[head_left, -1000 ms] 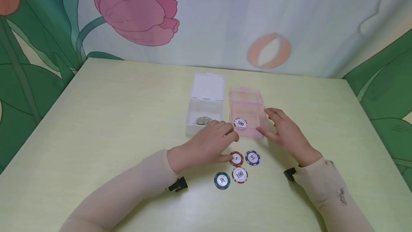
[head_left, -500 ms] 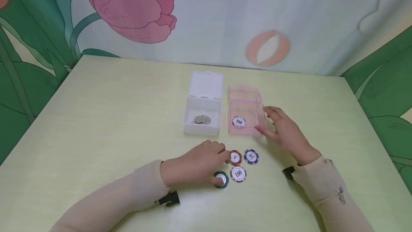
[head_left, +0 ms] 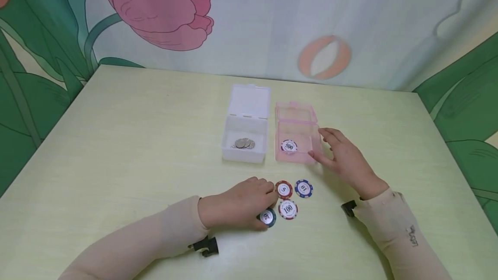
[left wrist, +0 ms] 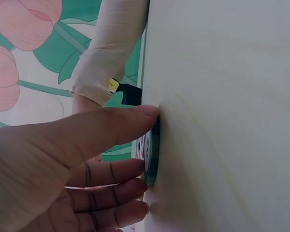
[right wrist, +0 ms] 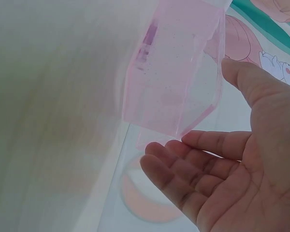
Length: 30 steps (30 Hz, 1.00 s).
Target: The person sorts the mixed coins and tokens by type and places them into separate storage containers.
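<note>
**Left hand at green 20 chip, right hand at pink box**

Table (head_left: 155, 116): pale top, everything grouped mid-table. White box (head_left: 244, 156), lid open, sits left of the pink box (head_left: 296, 157), lid also open; narrow gap between. Right hand (head_left: 350, 163): about half open, thumb and index touching the pink box's right side, not wrapped round it. Reads as steadying.

Left hand (head_left: 241, 202): low over the table in front of the boxes, thumb and fingertips pinching opposite edges of the green 20 chip (head_left: 267, 217). Chip is nearly edge-on in the wrist view, so can't tell if it's flat or slightly lifted.

Other chips: white 100 chip (head_left: 288, 209) just beside the green one, red 5 chip (head_left: 284, 189) beyond that, blue 10 chip (head_left: 304, 189) right of red. 500 chip (head_left: 289, 146) is in the pink box. Smallest: coins (head_left: 244, 143), heaped in the white box.

Likely step: picking up green. Next move calls for a firm edge pinch and a lift that clears the 100.
</note>
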Available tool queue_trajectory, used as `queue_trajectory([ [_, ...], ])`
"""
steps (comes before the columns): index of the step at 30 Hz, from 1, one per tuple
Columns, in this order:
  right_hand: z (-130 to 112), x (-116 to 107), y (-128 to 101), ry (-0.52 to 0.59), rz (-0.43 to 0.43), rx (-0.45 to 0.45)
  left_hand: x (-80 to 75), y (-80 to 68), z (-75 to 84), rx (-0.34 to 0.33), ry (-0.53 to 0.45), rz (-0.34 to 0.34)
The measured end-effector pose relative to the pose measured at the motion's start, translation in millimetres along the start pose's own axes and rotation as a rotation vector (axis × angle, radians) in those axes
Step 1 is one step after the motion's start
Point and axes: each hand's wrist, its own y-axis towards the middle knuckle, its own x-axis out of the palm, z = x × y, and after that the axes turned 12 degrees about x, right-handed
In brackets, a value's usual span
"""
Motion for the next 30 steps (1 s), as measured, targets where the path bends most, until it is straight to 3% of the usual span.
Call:
queue_trajectory([
  [13,-1.1,0.3,0.2,0.003,-0.016,0.01,-0.1,0.0,2.9,-0.013,0.049,-0.042],
  [21,-0.8,0.4,0.0,-0.004,-0.01,0.007,-2.0,0.1,3.5,-0.011,0.049,-0.02],
  [30,-2.3,-0.5,-1.1,-0.004,-0.02,0.006,-12.3,-2.2,1.4,-0.06,0.007,0.012],
])
